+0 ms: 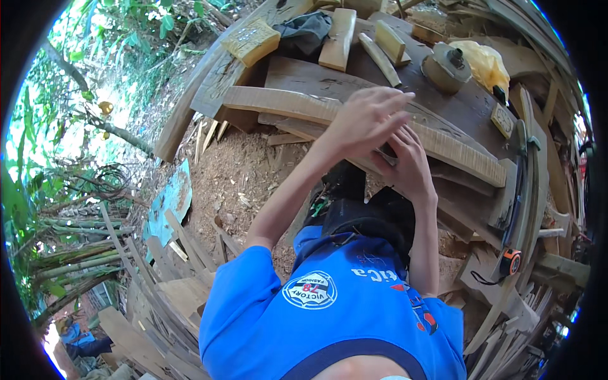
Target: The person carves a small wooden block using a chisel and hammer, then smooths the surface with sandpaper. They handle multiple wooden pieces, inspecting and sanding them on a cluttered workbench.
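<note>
A long, curved wooden plank [457, 155] lies across a rough workbench in front of me, its edge pale and freshly cut. My left hand [370, 121] is over the plank's middle, palm down, with fingers stretched to the right. Just below it, my right hand [408, 163] comes up at the plank's near edge, fingertips at or touching the left hand. Its thumb and fingers are apart, with a dark gap between them. I see nothing held in either hand, though the left partly covers the right's fingertips.
On the bench are a wood block [251, 42], a dark cloth [304, 31], short boards [339, 39], a round container [446, 68] and a yellowish plastic bag [484, 62]. An orange-black tape measure [510, 261] hangs at right. Sawdust [237, 171] covers the ground; scrap slats [168, 297] are piled lower left.
</note>
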